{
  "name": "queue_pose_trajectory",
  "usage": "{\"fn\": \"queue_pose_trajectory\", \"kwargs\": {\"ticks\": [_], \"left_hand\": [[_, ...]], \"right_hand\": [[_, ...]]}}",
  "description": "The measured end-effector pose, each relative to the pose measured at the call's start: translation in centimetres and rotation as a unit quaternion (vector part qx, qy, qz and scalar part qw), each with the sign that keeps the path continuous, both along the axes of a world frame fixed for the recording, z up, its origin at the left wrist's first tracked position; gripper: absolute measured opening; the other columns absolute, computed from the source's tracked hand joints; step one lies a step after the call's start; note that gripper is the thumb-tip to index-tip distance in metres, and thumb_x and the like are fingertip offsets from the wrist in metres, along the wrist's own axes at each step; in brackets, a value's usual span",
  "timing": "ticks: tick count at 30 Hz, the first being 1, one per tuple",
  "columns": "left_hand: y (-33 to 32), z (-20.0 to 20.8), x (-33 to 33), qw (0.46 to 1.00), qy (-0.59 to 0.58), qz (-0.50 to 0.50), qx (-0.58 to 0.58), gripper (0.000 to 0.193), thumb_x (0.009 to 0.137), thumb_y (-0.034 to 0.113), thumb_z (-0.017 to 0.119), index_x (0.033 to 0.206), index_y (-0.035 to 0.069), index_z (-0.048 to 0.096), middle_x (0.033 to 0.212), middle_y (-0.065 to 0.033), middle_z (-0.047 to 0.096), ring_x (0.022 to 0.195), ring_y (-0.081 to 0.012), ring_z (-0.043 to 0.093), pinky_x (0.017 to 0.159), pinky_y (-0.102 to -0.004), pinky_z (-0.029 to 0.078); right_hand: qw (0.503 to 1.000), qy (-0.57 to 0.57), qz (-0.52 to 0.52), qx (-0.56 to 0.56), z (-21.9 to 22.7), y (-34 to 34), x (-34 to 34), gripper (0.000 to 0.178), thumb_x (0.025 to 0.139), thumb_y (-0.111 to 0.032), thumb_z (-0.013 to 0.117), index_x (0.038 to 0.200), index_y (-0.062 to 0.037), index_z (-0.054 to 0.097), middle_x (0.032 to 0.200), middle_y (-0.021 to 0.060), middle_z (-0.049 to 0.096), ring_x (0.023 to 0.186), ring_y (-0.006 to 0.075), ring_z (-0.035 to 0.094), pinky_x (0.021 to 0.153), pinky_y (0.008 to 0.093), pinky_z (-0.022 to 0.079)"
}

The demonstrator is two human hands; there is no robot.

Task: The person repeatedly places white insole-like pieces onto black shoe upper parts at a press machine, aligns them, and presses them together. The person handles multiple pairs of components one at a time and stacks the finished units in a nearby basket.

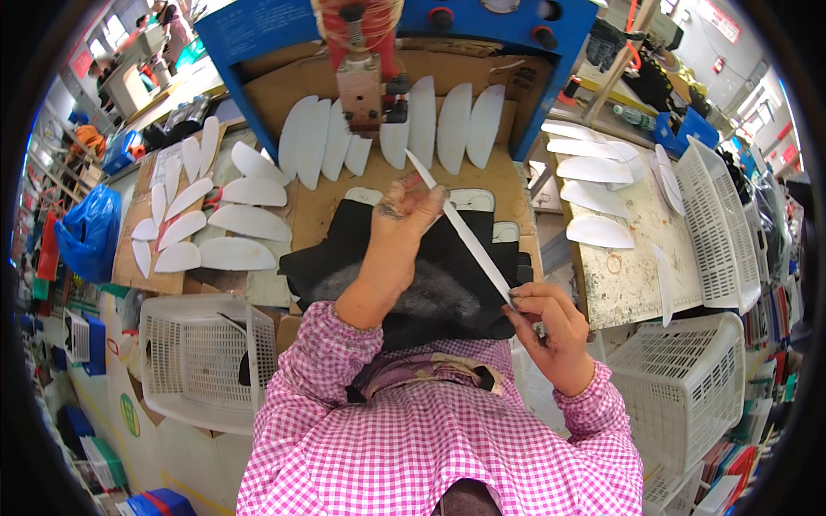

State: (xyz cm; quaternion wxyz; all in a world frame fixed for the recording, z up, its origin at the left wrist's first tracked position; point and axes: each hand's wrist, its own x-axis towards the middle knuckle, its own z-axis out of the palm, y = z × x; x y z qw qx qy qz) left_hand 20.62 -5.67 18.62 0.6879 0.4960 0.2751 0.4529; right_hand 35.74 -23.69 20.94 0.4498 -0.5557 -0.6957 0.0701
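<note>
A long, narrow white strip point(469, 236), pointed at its upper end, slants down to the right between my hands. My left hand point(403, 228) is closed on it near the upper end, thumb and fingers pinching. At the lower end my right hand point(551, 331) grips it between thumb and bent fingers. Beneath the strip lies black material point(353, 275) with a pale dusty smear, spread at the table's front. White-edged pieces point(471, 200) show at its far side. Beyond, half-oval white pieces point(422, 120) stand in a row against cardboard.
Over the row hangs a metal press head point(360, 90) inside a blue machine frame point(275, 34). More white pieces point(249, 222) lie on the left table, and others point(594, 169) on the right table point(632, 271). White plastic baskets point(206, 417) stand low at both sides.
</note>
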Motion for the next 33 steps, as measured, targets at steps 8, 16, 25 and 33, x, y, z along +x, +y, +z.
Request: {"fn": "queue_pose_trajectory", "kwargs": {"ticks": [8, 16, 25, 33], "left_hand": [[1.5, 0.2, -7.3, 0.982, -0.077, -0.153, -0.074, 0.051, 0.089, 0.016, 0.062, 0.128, -0.004, 0.038, 0.109, -0.0139, 0.061, 0.1, -0.021, 0.06, 0.086, -0.0323, 0.048], [1.4, -1.4, -8.0, 0.923, -0.051, -0.364, -0.113, 0.071, 0.073, 0.022, 0.078, 0.132, -0.001, 0.044, 0.113, -0.0118, 0.061, 0.104, -0.0194, 0.059, 0.094, -0.031, 0.044], [1.1, -2.4, -10.3, 0.957, -0.105, -0.213, -0.166, 0.067, 0.098, 0.05, 0.038, 0.134, -0.007, 0.037, 0.113, -0.0206, 0.063, 0.101, -0.0269, 0.064, 0.09, -0.0376, 0.05], [-6.8, -5.2, -14.4, 0.961, 0.007, -0.069, -0.266, 0.023, 0.094, 0.009, 0.051, 0.109, -0.007, 0.059, 0.103, -0.0207, 0.065, 0.09, -0.0283, 0.067, 0.076, -0.0368, 0.057]], "right_hand": [[0.983, -0.009, 0.17, -0.074, 4.9, 3.4, -0.1, 0.023, 0.069, 0.004, 0.075, 0.09, -0.0028, 0.068, 0.105, 0.0142, 0.063, 0.081, 0.0205, 0.067, 0.063, 0.0256, 0.052], [0.934, -0.059, 0.294, -0.194, 6.3, 10.1, 0.5, 0.102, 0.06, -0.03, 0.085, 0.143, -0.0033, 0.033, 0.146, 0.019, 0.037, 0.13, 0.0302, 0.043, 0.108, 0.0419, 0.032], [0.963, 0.095, 0.19, -0.166, 3.1, 9.6, -0.1, 0.082, 0.065, -0.021, 0.076, 0.135, -0.002, 0.039, 0.123, 0.013, 0.053, 0.12, 0.024, 0.048, 0.105, 0.0362, 0.035], [0.854, 0.485, 0.095, -0.163, -3.8, 7.3, 2.9, 0.083, 0.075, -0.041, 0.071, 0.139, -0.0024, 0.033, 0.129, 0.0199, 0.051, 0.122, 0.0291, 0.05, 0.106, 0.0396, 0.038]]}}
